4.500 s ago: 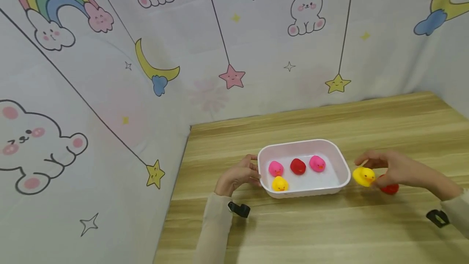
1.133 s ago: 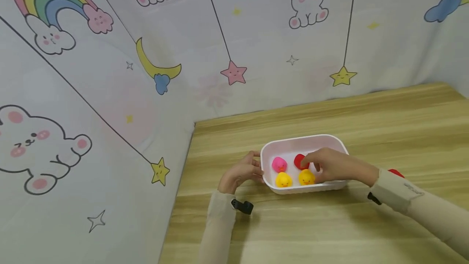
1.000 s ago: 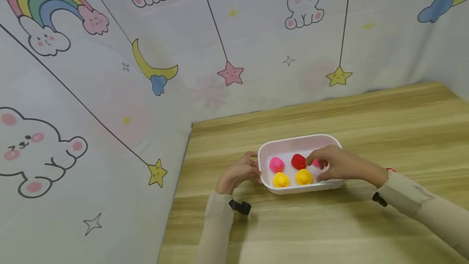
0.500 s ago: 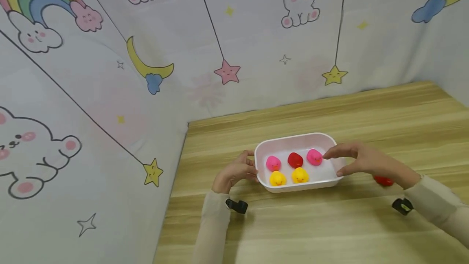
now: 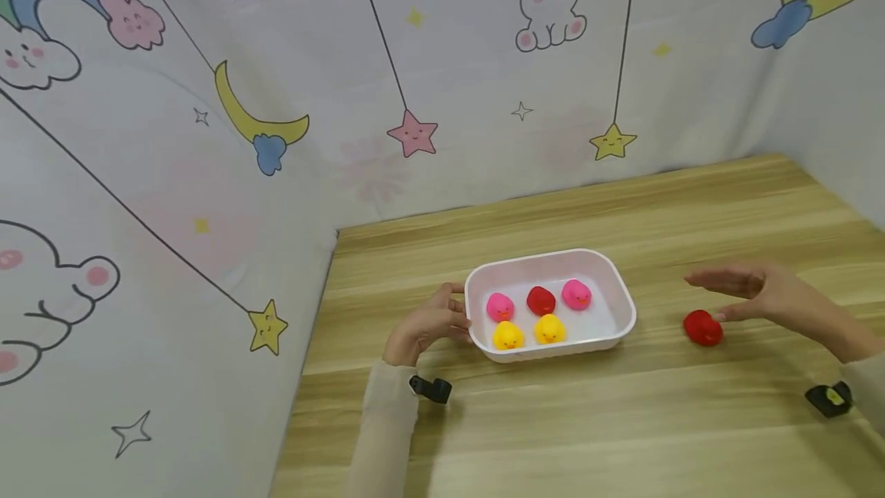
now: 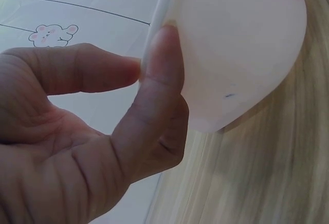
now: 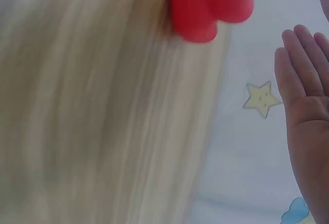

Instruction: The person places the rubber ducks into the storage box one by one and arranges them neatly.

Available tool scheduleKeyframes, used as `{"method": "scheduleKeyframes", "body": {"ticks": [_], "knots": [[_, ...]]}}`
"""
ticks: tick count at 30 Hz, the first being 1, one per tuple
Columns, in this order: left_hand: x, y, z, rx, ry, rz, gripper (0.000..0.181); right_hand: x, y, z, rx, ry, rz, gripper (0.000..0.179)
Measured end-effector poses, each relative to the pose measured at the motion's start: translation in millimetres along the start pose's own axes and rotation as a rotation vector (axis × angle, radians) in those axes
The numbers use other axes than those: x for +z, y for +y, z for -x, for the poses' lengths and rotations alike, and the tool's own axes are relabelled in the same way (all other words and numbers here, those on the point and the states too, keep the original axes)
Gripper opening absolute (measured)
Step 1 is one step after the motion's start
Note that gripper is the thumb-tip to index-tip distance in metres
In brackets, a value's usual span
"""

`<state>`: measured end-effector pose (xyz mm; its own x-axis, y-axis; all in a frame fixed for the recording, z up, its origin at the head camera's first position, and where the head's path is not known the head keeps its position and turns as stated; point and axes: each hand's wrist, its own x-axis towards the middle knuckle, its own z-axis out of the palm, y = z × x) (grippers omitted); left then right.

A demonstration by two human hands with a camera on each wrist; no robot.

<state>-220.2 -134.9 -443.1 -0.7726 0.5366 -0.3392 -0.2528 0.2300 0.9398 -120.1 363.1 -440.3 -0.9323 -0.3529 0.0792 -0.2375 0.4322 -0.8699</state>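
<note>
My left hand (image 5: 429, 325) holds the left end of a white plastic tray (image 5: 625, 321). In the left wrist view its thumb and finger (image 6: 163, 62) pinch the rim. Inside the tray sit two pink rubber ducks (image 5: 577, 294), two yellow rubber ducks (image 5: 550, 328) and a red toy (image 5: 541, 300). To the tray's right, another red rubber toy (image 5: 703, 327) lies on the table. My right hand (image 5: 781, 302) is beside it, fingers extended, thumb tip close to or touching it. The right wrist view shows the toy's (image 7: 198, 8) dark eye and rounded body, apart from the straight fingers.
The wood-grain table (image 5: 553, 421) meets a white cloth backdrop (image 5: 470, 68) printed with bunnies, stars and moons along its left and back edges. Black wrist cameras (image 5: 430, 389) sit on both sleeves.
My right hand has put a yellow duck into the tray, let go, and moved back right to the red toy on the table. The left hand stays at the tray's end.
</note>
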Motion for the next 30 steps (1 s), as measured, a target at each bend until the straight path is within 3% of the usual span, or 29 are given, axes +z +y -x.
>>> {"method": "scheduleKeyframes", "body": {"ticks": [8,12,14,18,23,27,30], "knots": [[-1.3,1.0,0.6,-0.007,-0.002,-0.01,0.066,-1.5,36.6,6.9,-0.03,-0.093,-0.034,0.06],[-1.8,0.2,-0.7,-0.014,-0.006,0.003,0.067,4.3,49.6,5.5,-0.106,-0.137,-0.029,0.062],[-1.4,0.4,-1.7,-0.012,-0.01,0.004,0.067,7.5,52.8,6.1,-0.15,-0.125,0.028,0.062],[-1.7,3.3,-1.2,-0.009,-0.007,0.003,0.068,12.2,52.3,3.7,-0.2,-0.09,0.147,0.059],[-1.2,4.6,-1.0,-0.016,0.003,0.0,0.067,11.8,47.5,1.4,-0.16,-0.085,0.215,0.056],[-0.4,2.5,-0.5,-0.023,-0.002,-0.004,0.067,10.4,44.4,1.2,-0.131,-0.099,0.216,0.053],[-0.2,2.4,0.4,-0.021,-0.009,-0.005,0.067,7.9,38.1,-0.1,-0.122,-0.109,0.152,0.054]]}}
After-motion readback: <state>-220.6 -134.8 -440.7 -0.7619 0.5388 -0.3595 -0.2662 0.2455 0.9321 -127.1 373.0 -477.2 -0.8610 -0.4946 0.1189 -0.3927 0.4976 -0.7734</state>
